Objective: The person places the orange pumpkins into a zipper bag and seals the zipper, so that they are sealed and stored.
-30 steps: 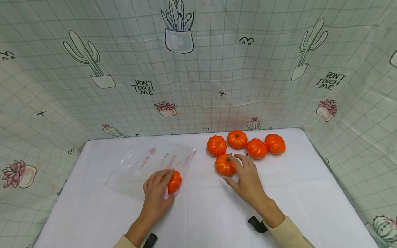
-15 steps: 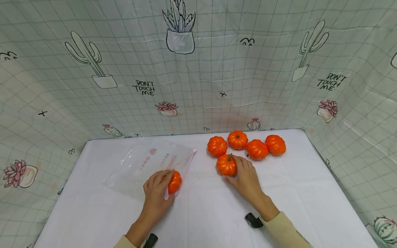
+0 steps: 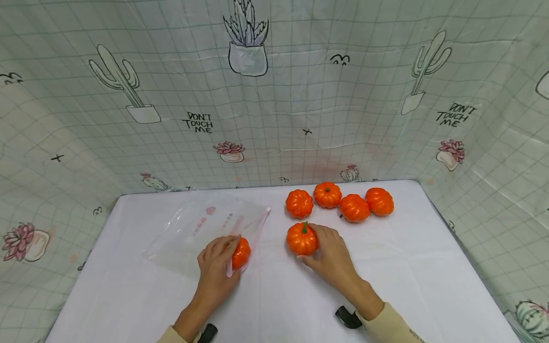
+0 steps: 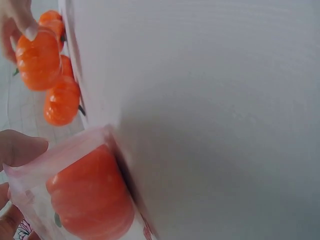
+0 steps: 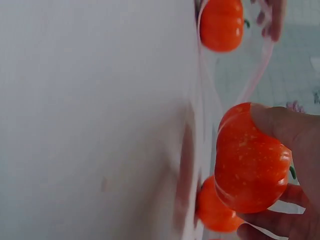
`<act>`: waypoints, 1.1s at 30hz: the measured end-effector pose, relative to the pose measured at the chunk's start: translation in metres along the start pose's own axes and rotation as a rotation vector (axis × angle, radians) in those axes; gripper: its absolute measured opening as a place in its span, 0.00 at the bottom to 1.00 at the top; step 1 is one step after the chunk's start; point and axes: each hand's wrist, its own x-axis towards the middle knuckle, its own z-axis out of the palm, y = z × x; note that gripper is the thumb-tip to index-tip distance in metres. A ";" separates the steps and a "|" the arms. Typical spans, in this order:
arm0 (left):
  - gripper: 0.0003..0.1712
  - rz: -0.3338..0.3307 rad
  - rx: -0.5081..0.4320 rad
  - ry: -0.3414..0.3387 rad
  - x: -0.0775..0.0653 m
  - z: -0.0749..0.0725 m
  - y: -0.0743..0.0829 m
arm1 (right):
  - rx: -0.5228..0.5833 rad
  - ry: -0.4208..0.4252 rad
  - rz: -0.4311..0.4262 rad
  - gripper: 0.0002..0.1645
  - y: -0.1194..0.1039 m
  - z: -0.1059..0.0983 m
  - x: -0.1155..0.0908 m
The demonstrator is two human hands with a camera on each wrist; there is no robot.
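Observation:
My right hand (image 3: 332,257) grips a small orange toy pumpkin (image 3: 302,239) with a green stem, thumb on one side and fingers on the other. The right wrist view shows this pumpkin (image 5: 250,160) held off the white cloth. To its left, my left hand (image 3: 218,267) holds the pink-edged mouth of a clear plastic bag (image 3: 188,233). Inside the bag, near the mouth, lies another pumpkin (image 3: 241,253); the left wrist view shows that pumpkin (image 4: 92,197) through the film. The bag's mouth stands raised on the side toward my right hand.
Several more pumpkins (image 3: 299,204) sit in a loose row at the back of the white-covered table (image 3: 274,305), right of centre. A cactus-print curtain (image 3: 274,105) rises behind the table and on both sides.
My right hand has closed round the nearest pumpkin and drawn it toward me and slightly left, away from the row. The left hand and the bag have stayed in place.

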 end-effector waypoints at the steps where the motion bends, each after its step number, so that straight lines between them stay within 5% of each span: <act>1: 0.43 0.002 0.001 0.001 0.000 0.000 0.000 | 0.011 -0.012 -0.015 0.51 -0.005 0.002 -0.001; 13: 0.43 -0.014 0.015 -0.018 -0.001 0.002 -0.002 | 0.100 -0.155 -0.135 0.50 -0.044 0.032 0.002; 33: 0.47 0.085 0.020 0.036 0.000 0.002 -0.004 | 0.047 -0.187 -0.215 0.50 -0.066 0.048 0.023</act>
